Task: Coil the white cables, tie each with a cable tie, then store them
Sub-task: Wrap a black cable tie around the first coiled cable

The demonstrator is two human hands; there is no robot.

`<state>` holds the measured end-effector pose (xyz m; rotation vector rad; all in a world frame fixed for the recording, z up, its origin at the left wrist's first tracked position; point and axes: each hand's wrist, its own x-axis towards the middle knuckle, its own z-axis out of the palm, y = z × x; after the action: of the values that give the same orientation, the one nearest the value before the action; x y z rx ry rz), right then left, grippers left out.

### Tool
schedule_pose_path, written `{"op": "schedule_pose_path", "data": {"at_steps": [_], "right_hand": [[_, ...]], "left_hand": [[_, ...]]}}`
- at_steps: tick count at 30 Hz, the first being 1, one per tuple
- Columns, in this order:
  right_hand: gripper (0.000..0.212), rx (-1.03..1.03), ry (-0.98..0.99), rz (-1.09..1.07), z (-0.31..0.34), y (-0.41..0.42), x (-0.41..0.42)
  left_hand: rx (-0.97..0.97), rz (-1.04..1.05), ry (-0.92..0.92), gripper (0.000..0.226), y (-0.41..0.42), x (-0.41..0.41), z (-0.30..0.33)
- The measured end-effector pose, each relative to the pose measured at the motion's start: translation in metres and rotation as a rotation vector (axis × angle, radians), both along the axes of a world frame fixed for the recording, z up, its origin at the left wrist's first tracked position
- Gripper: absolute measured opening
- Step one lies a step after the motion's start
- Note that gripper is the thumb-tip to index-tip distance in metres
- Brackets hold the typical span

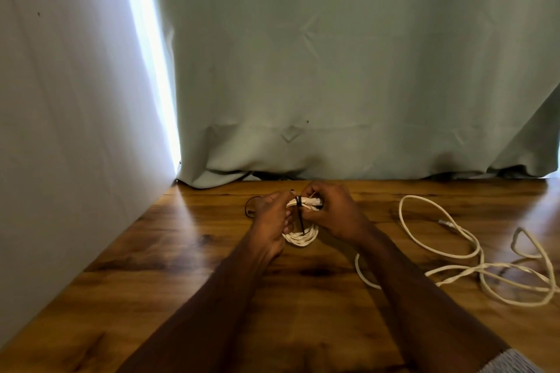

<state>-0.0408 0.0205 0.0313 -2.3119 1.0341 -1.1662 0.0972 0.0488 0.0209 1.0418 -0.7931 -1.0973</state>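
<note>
Head view: both hands, left hand (272, 215) and right hand (330, 212), pinch the coiled cable (300, 235); I'd cinch the black cable tie (300, 212) snug, keeping loops bunched.

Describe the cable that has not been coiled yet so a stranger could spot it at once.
On the wooden table before the green curtain, look right of the person's right hand. The loose white cable sprawls there in open loops, unlike the coiled cable with its black cable tie.
</note>
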Motion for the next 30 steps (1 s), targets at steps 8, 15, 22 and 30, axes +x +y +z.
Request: {"op": "schedule_pose_path", "data": {"at_steps": [8, 15, 22, 30], "right_hand": [[0.026, 0.171, -0.127, -0.003, -0.003, 0.006, 0.01], [0.013, 0.331, -0.404, 0.01, -0.006, 0.012, 0.028], [0.018, 0.465, -0.577, 0.043, -0.002, 0.015, 0.033], [0.021, 0.825, -0.819, 0.071, -0.001, 0.006, 0.025]], "left_hand": [[-0.051, -0.013, -0.089, 0.024, -0.003, 0.004, -0.001], [-0.11, -0.008, -0.078, 0.023, -0.001, 0.009, 0.004], [-0.18, 0.039, -0.156, 0.021, -0.002, 0.011, 0.006], [-0.176, 0.013, -0.202, 0.025, -0.003, 0.011, 0.005]]}}
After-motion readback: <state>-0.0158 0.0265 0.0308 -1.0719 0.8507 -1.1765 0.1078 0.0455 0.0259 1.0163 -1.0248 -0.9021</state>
